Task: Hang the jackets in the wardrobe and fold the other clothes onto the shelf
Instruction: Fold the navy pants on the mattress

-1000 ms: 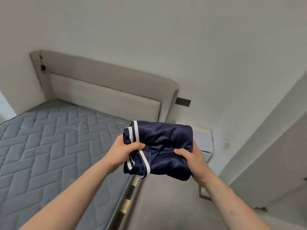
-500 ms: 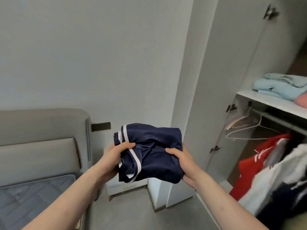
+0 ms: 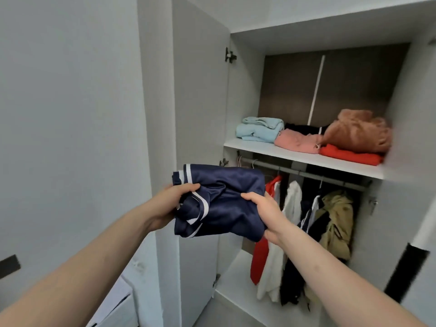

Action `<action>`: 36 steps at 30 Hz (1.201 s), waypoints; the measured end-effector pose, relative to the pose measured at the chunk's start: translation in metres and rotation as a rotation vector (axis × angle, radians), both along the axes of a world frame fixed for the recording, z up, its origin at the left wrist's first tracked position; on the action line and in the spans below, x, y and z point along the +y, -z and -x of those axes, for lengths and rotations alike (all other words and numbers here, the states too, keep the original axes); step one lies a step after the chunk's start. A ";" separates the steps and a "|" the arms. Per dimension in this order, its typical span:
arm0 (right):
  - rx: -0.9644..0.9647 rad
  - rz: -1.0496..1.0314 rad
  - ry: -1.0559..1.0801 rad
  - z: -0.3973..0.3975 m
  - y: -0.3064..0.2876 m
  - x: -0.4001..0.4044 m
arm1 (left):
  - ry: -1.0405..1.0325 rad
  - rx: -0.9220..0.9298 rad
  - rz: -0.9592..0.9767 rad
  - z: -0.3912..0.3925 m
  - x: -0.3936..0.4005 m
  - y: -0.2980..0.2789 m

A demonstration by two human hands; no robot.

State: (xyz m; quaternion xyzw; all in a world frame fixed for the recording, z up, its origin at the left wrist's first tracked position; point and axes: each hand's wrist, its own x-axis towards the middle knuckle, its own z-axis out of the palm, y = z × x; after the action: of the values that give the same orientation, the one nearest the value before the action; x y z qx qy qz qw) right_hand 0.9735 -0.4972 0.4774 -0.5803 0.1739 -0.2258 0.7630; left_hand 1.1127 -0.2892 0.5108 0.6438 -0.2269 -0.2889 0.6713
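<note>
A folded navy garment with white stripes is held in front of me at chest height. My left hand grips its left edge, thumb on top. My right hand grips its right side, fingers underneath. Ahead stands the open wardrobe with a white shelf. The shelf carries folded clothes: a light blue one, a pink one, a red one and a brown fluffy one. Below, jackets hang from the rail: red, white and khaki.
The wardrobe's left door stands open beside the bundle. A white bedside cabinet sits low on the left against the grey wall. The right door edge with a black handle is at the right.
My view has swung right from the bed to the open wardrobe. Both hands keep the same grip on the navy bundle, which now sits close to the shelf's front.
</note>
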 end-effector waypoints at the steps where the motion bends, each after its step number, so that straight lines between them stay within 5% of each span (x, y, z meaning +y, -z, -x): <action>1: -0.006 0.012 0.050 0.002 -0.006 -0.009 | 0.030 -0.012 -0.003 -0.001 -0.014 -0.005; 10: -0.052 0.014 0.338 0.003 -0.051 -0.097 | 0.247 -0.173 -0.121 -0.017 -0.123 -0.047; 25: -0.105 0.044 0.490 -0.084 -0.104 -0.319 | 0.262 -0.212 -0.089 -0.087 -0.363 -0.113; 36: -0.051 0.042 0.568 -0.135 -0.106 -0.452 | 0.322 -0.343 -0.085 -0.155 -0.501 -0.107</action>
State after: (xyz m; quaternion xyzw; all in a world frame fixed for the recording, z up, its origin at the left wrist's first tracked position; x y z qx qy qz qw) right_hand 1.1086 -0.9495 0.5830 -0.5181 0.3055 -0.4486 0.6611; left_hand 1.2673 -0.7905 0.6179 0.6665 -0.4251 -0.2878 0.5406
